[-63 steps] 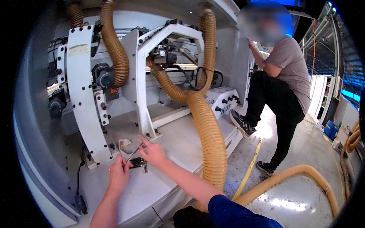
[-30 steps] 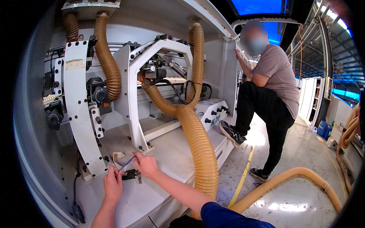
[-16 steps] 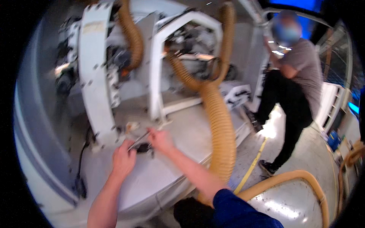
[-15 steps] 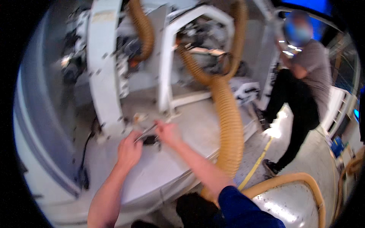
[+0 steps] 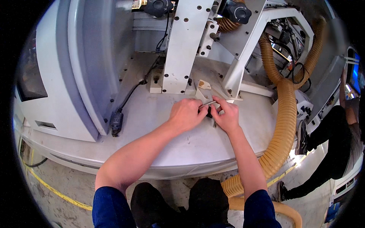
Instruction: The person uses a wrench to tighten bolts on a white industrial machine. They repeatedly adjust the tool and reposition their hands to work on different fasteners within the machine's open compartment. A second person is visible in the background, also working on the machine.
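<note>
A thin grey metal rod [image 5: 208,103] spans the gap between my two hands, low over the machine's pale base. My left hand [image 5: 187,114] is closed round its left end. On the other end my right hand [image 5: 227,115] pinches with thumb and fingers. Beneath the rod, a small black part [image 5: 209,111] shows between the hands, mostly hidden by fingers. A short metal piece [image 5: 214,124] sticks out below the right hand; what it belongs to cannot be made out. Just behind the hands lies a white bracket-like piece [image 5: 204,91] with tan worn patches.
A white bolted column [image 5: 181,49] rises behind my hands. Left are a grey cabinet [image 5: 100,64] and a black cable connector [image 5: 116,122]. A ribbed tan hose [image 5: 286,125] runs down on the right. Beyond it stands a person in dark trousers [image 5: 330,152].
The view has swung left and sharpened, so the machine and my hands now appear farther right. Both hands still hold the rod. The other person shows nearer the right rim.
</note>
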Motion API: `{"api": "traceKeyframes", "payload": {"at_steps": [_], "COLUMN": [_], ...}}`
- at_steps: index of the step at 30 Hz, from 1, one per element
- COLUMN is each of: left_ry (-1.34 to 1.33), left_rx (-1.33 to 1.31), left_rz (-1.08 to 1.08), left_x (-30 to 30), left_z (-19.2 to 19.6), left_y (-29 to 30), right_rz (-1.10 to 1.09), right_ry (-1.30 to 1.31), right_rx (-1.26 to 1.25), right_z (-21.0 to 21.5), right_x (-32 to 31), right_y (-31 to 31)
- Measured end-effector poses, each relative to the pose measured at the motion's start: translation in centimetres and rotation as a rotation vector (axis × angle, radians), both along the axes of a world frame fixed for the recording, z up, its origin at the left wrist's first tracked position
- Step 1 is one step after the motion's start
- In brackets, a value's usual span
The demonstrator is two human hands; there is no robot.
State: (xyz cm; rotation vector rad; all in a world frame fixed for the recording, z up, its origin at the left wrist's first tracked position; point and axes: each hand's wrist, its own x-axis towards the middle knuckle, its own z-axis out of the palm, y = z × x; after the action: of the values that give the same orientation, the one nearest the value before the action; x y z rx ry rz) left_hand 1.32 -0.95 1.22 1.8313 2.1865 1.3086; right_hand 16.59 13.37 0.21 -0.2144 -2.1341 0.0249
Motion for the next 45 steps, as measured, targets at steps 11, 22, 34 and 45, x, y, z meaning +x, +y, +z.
{"api": "traceKeyframes", "payload": {"at_steps": [11,22,34,45], "left_ry": [0.034,0.021,-0.066,-0.116], "left_rx": [0.107,0.087,0.199,0.2], "left_rz": [-0.036,-0.078,-0.03,-0.014], "left_x": [0.0,0.8,0.3,0.1], "left_z": [0.0,0.4,0.3,-0.6], "left_y": [0.0,0.4,0.4,0.7], "right_rz": [-0.046,-0.247,-0.187,-0.129], "right_ry": [0.067,0.132,0.056,0.008], "right_rx": [0.01,-0.118,-0.353,-0.465], "right_z": [-0.5,-0.9,-0.3,-0.1], "right_x": [0.2,1.0,1.0,0.9], "right_y": [0.3,1.2,0.7,0.3]}}
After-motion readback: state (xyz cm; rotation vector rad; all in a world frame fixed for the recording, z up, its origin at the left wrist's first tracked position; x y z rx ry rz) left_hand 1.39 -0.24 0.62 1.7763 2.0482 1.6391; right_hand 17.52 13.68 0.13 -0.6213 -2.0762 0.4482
